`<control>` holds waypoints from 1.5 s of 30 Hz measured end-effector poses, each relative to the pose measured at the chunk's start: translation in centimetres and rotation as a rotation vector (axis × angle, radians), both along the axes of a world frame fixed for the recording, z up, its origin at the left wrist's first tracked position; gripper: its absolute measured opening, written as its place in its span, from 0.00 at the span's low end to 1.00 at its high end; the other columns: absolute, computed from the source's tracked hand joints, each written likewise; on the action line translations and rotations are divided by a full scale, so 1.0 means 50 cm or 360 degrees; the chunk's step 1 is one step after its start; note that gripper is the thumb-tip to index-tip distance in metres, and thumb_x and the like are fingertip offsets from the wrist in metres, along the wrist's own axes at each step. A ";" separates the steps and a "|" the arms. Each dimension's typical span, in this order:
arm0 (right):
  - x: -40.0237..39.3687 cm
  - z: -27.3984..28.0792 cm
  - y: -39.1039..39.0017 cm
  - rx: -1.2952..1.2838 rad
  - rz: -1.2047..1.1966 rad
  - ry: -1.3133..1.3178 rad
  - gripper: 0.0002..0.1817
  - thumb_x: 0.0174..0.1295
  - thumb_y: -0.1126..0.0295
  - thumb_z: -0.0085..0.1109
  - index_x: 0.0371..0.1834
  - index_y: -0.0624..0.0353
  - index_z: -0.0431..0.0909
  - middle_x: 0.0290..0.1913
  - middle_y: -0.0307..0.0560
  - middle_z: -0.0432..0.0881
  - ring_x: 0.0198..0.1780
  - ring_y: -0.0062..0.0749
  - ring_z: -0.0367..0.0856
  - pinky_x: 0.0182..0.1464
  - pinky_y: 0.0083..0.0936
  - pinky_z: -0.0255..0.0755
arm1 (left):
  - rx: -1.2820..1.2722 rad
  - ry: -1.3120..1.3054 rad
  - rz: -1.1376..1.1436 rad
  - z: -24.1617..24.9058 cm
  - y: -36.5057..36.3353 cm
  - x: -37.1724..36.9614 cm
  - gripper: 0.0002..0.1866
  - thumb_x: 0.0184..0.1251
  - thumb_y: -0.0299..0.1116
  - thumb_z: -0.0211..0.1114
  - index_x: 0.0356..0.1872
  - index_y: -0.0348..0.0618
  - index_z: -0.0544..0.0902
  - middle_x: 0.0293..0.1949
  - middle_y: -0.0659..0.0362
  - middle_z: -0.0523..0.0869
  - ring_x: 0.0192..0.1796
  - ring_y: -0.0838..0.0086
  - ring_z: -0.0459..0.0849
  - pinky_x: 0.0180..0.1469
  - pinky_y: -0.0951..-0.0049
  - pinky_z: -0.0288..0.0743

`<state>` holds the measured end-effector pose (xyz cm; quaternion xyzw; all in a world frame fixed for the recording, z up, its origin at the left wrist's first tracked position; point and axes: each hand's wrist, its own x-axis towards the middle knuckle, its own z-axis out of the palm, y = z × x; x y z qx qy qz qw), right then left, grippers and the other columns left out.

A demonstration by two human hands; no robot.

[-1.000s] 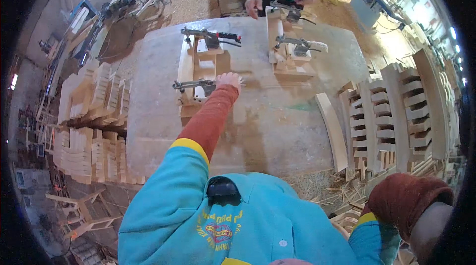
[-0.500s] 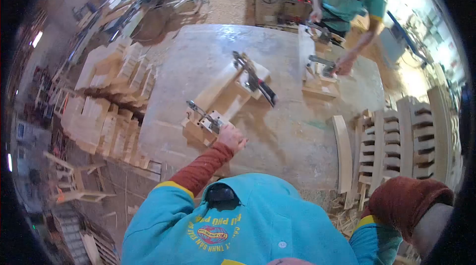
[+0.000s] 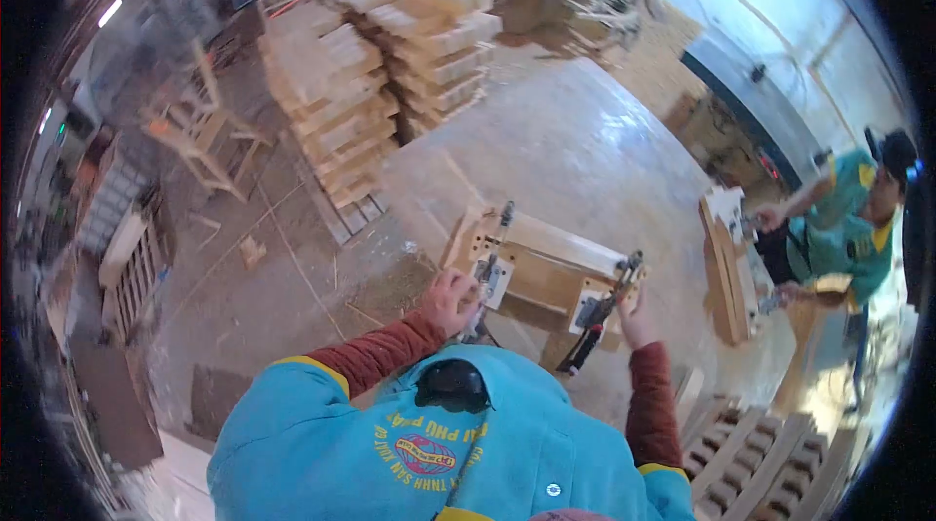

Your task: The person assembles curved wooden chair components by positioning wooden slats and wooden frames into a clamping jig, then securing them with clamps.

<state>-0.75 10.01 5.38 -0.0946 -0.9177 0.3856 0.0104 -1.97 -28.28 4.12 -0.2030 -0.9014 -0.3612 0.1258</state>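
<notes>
A wooden jig (image 3: pixel 554 279) lies across the near part of the table, with light wood pieces set in it. It carries a toggle clamp (image 3: pixel 492 263) at its left end and another clamp with a red-and-black handle (image 3: pixel 587 341) at its right end. My left hand (image 3: pixel 451 302) is closed at the left clamp, its fingertips partly hidden against the metal. My right hand (image 3: pixel 634 316) grips the jig's right end, beside the second clamp; some of its fingers are behind the wood.
Stacked wooden parts (image 3: pixel 331 102) stand on a pallet beyond the table's left edge. A co-worker (image 3: pixel 848 219) handles a similar clamped jig (image 3: pixel 726 268) at the table's right. A wooden chair frame (image 3: pixel 210 131) stands on the floor at left; slatted wood parts (image 3: pixel 751 453) lie at lower right.
My view has swung left. My right hand has come from the lower right to the jig's right end. The jig now lies closer to my body and turned. My left hand stays by its clamp.
</notes>
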 end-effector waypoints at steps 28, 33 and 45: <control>0.379 -0.087 -0.145 -0.1456 -0.1660 -0.0040 0.22 0.65 0.41 0.36 0.32 0.48 0.62 0.15 0.37 0.62 0.11 0.24 0.60 0.12 0.23 0.56 | -0.0086 -0.1092 -0.0338 -0.127 0.251 0.077 0.34 0.61 0.39 0.55 0.66 0.41 0.53 0.28 0.39 0.81 0.31 0.45 0.82 0.34 0.48 0.73; 0.371 0.018 -0.118 -0.1649 -0.1570 -0.0833 0.29 0.61 0.35 0.35 0.26 0.51 0.65 0.12 0.37 0.61 0.11 0.25 0.57 0.13 0.24 0.53 | -0.0150 -0.1182 -0.0417 -0.089 0.239 0.067 0.35 0.61 0.39 0.55 0.66 0.37 0.52 0.28 0.40 0.82 0.32 0.46 0.82 0.34 0.49 0.73; 0.347 0.393 -0.149 -0.1395 -0.0626 -0.0302 0.23 0.66 0.55 0.46 0.58 0.58 0.66 0.28 0.43 0.72 0.18 0.22 0.68 0.15 0.19 0.61 | 0.0035 -0.1021 -0.0298 -0.041 0.185 -0.005 0.28 0.60 0.45 0.58 0.59 0.42 0.68 0.39 0.46 0.81 0.42 0.51 0.79 0.45 0.56 0.72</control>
